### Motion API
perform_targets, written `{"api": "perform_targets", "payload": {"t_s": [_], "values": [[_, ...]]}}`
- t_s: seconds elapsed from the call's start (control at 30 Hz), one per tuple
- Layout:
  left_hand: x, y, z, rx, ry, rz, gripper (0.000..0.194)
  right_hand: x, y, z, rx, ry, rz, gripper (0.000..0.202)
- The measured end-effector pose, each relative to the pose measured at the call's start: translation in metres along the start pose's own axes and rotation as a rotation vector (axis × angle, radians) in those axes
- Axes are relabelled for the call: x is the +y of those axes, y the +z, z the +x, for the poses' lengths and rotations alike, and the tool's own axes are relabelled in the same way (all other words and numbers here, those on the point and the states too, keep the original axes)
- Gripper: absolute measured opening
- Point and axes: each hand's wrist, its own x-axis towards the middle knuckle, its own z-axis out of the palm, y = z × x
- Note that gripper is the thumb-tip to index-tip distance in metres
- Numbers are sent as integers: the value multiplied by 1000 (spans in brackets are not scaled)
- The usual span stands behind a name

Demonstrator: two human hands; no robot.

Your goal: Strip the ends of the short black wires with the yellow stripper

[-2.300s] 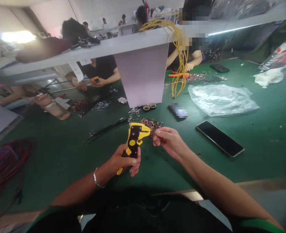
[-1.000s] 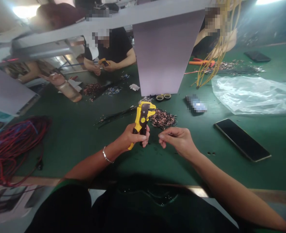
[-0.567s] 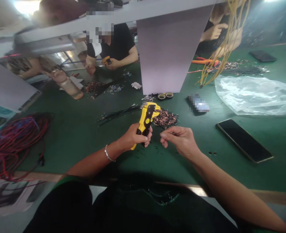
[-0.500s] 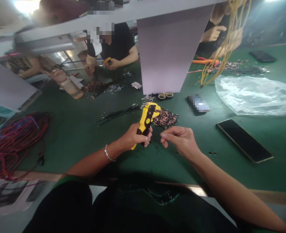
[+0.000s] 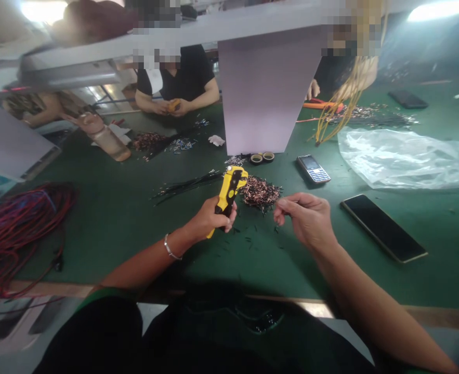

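My left hand [image 5: 209,218] is wrapped round the handles of a yellow and black wire stripper [image 5: 230,191], its head pointing up and away from me. To the right, my right hand [image 5: 305,215] has thumb and fingertips pinched together; whatever sits between them is too small to make out. Just beyond the hands lies a pile of short wire pieces with copper-coloured ends [image 5: 261,192]. Long black wires [image 5: 190,185] stretch out to the left of the stripper. Small black scraps [image 5: 248,239] are scattered on the green table between my hands.
On the right lie a smartphone [image 5: 383,227], a keypad phone [image 5: 314,170] and a clear plastic bag [image 5: 404,158]. Tape rolls [image 5: 256,158] sit by a pale panel [image 5: 266,93]. Red wire coils [image 5: 22,234] fill the left; a bottle [image 5: 114,143] lies farther back. Co-workers sit opposite.
My right hand has moved right, away from the wire stripper, still pinched. My left hand keeps its hold on the tool. The view has shifted slightly; the co-worker opposite has brought both hands together.
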Motion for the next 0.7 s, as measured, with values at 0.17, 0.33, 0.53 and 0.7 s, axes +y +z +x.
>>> {"api": "perform_targets", "payload": {"t_s": [0.17, 0.33, 0.53, 0.7], "values": [[6, -8, 5, 40, 69, 6, 37, 2, 3, 1, -23, 36, 31, 18], [11, -14, 1, -178, 8, -239, 44, 3, 5, 0, -7, 43, 45, 18], [8, -14, 2, -328, -43, -387, 53, 2, 6, -1, 5, -2, 62, 19], [7, -11, 1, -378, -63, -416, 57, 2, 6, -6, 18, -103, -22, 15]]}}
